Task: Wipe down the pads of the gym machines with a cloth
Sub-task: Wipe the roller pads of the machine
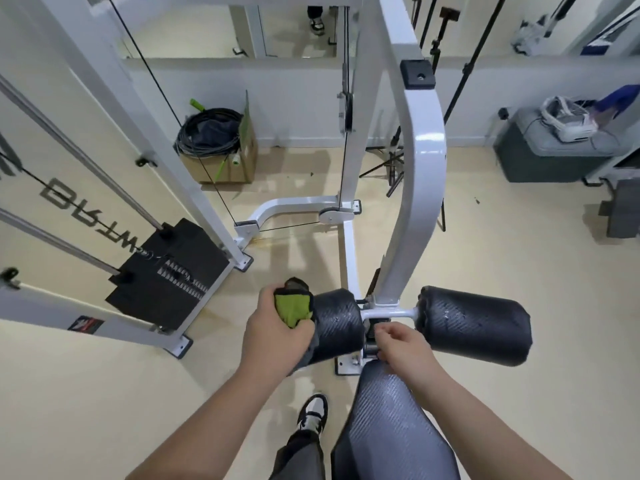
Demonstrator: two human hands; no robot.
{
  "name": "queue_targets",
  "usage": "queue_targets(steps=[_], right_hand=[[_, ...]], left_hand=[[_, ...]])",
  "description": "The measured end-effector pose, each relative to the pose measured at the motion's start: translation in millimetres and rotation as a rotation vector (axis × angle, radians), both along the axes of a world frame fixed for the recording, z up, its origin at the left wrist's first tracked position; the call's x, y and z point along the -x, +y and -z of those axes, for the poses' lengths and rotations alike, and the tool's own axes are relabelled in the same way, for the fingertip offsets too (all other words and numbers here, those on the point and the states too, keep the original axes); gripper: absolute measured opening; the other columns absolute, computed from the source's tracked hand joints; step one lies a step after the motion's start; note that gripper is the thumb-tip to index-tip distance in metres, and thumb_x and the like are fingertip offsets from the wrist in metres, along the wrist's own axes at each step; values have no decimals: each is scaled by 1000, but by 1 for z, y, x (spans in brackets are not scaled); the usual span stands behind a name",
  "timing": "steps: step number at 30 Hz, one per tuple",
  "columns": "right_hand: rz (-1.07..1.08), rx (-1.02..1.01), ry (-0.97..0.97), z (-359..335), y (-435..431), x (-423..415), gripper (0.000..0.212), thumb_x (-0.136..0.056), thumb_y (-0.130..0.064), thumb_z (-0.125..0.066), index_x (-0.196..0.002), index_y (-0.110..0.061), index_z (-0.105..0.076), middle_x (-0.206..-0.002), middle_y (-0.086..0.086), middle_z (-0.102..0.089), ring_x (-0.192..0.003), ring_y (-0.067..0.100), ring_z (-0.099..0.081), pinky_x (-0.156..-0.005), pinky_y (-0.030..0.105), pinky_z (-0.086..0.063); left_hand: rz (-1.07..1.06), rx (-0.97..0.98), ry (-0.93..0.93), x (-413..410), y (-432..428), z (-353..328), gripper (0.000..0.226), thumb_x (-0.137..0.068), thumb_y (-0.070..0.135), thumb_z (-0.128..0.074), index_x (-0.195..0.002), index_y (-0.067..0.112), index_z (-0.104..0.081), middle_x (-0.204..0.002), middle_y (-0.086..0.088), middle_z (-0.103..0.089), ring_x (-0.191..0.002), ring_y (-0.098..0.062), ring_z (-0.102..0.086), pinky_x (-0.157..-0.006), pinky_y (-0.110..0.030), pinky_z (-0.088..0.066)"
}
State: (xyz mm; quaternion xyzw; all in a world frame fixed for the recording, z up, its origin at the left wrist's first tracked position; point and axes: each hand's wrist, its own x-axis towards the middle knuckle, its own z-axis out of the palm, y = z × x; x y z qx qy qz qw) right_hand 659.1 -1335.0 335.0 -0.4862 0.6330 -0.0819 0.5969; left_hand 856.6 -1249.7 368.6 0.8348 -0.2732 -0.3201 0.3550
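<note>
Left hand (277, 327) grips the bunched cloth (293, 308) against the outer end of the left pad (337, 323); right hand (401, 344) curls at the bracket (384, 311), grasp indeterminable. Risks: the pad may spin under the wipe, leaving areas missed, and pinch fingers at the bracket.

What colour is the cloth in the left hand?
The bunched cloth is lime green with dark grey backing; head view.

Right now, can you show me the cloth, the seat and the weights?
cloth (292, 308), head view, on its green fold.
seat (388, 427), head view, on its grey top.
weights (169, 275), head view, on the top plate.
</note>
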Motion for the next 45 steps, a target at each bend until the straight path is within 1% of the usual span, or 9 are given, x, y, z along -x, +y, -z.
queue_targets(steps=[6,16,18,22,26,32,36,41,45], right_hand=[[-153,66,133,24,-23,-34,33,-103,-27,-47,-126,-11,-63,-107,9,-72,-98,24,-66,-84,34,-50],[-207,-17,89,61,-32,-39,61,-93,-4,-40,-138,-40,-62,-118,-10,-65,-111,15,-57,-91,22,-42],[-186,-80,63,67,-38,-36,70,-78,0,-41,-132,-38,-67,-114,-11,-70,-109,16,-62,-98,28,-50],[-164,-256,81,73,-34,-26,31,-86,9,-44,-83,-17,-62,-77,2,-61,-69,14,-52,-67,33,-52],[-160,-326,96,85,-27,-10,31,-89,6,-46,-100,-14,-67,-97,20,-69,-86,16,-57,-86,50,-57],[-182,-265,-44,80,-28,-20,70,-94,1,-41,-145,-49,-46,-126,-11,-62,-79,-1,-44,-62,18,-31],[-155,-148,-44,72,-27,-26,59,-97,-3,-38,-135,-43,-60,-123,-15,-67,-108,6,-59,-80,20,-43],[-145,-109,-28,74,-21,-29,56,-78,7,-40,-107,-30,-71,-105,-7,-76,-106,16,-68,-96,37,-54],[-136,-153,8,70,-21,-23,52,-83,12,-39,-116,-19,-65,-112,-4,-71,-108,10,-62,-82,22,-48]], left_hand=[[626,-325,-307,-49,-13,63,91,-83,55,-61,-160,22,-26,-157,3,-38,-137,-22,-34,-116,-34,-36],[724,-344,-697,-25,-28,98,73,-93,48,-53,-153,12,-34,-141,-2,-50,-118,-23,-44,-109,-34,-38],[769,-342,-691,4,-54,103,80,-93,40,-57,-159,10,-21,-145,-9,-45,-120,-28,-43,-108,-38,-39],[938,-260,-575,57,-89,102,95,-88,21,-65,-162,33,-6,-144,-14,-31,-125,-35,-33,-104,-47,-38],[966,-197,-542,45,-76,103,80,-87,20,-63,-153,46,-26,-140,-8,-32,-123,-33,-34,-102,-46,-39],[596,-199,-447,-46,1,101,70,-83,33,-69,-146,36,-39,-117,0,-44,-111,-20,-45,-96,-40,-51],[435,-239,-415,-46,-11,96,66,-83,32,-65,-145,26,-43,-116,-7,-50,-110,-30,-52,-98,-41,-47],[706,-162,-368,24,-85,106,74,-86,25,-64,-154,29,-37,-139,-10,-47,-122,-35,-43,-108,-44,-40],[834,-214,-380,30,-98,105,75,-85,30,-65,-154,37,-35,-132,-8,-42,-121,-32,-39,-104,-45,-43]])
